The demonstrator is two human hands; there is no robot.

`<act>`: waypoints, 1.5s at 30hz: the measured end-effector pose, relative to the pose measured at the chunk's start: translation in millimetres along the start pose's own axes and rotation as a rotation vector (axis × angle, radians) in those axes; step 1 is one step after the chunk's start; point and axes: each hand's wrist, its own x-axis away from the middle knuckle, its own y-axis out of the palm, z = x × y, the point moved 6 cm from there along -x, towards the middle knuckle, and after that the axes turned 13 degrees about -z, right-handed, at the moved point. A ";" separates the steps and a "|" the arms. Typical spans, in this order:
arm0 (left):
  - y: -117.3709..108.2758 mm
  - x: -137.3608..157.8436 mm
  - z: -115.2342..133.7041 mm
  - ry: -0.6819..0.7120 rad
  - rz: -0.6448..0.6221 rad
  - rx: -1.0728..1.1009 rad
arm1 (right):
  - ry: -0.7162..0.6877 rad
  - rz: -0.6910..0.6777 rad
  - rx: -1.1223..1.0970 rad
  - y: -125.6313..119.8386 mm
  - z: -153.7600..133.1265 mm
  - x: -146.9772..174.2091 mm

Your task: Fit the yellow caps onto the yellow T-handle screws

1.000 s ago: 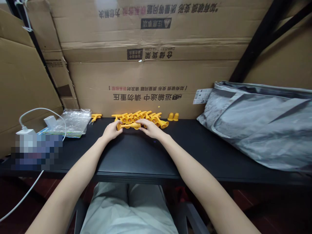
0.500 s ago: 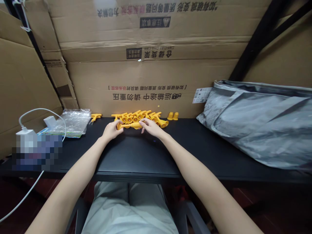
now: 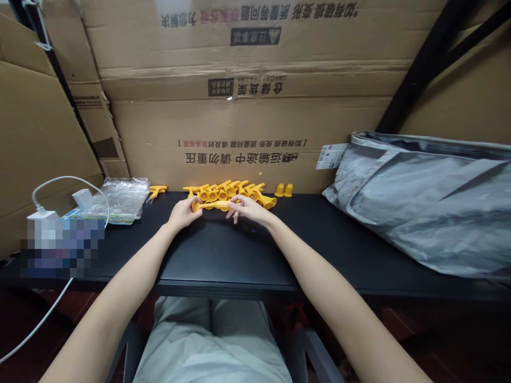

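Note:
A yellow plastic piece (image 3: 215,205) lies crosswise between my hands, with a round flared end at the left and a thicker section at the right. My left hand (image 3: 183,213) is closed on the flared end, thumb and fingers around it. At the other end, my right hand (image 3: 251,209) pinches the piece with thumb and fingertips, its lower fingers loosely curled. Just behind lies a row of similar yellow T-shaped pieces (image 3: 227,189) with cup-like ends, partly hidden by my hands and the held piece.
Two small yellow cups (image 3: 283,190) stand right of the row, and a yellow T-shaped piece (image 3: 158,190) lies to its left. Clear plastic bags (image 3: 123,197) and a white charger (image 3: 42,229) with a cable are at left. A grey bag (image 3: 423,207) fills the right. Cardboard (image 3: 239,117) walls the back.
My right hand has shifted slightly at its end of the piece, its lower fingers now more visible. The left hand keeps its hold, and the row behind stays put.

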 end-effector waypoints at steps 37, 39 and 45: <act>-1.2 -0.5 -1.4 -0.058 0.013 0.042 | 0.182 -0.028 -0.063 4.1 -2.4 10.0; -0.7 -1.0 -1.2 -0.052 0.011 0.050 | 0.187 -0.012 -0.064 2.7 -1.8 10.2; -0.1 -1.3 -1.9 -0.053 0.004 0.036 | 0.119 0.154 -0.101 -2.2 -2.5 5.5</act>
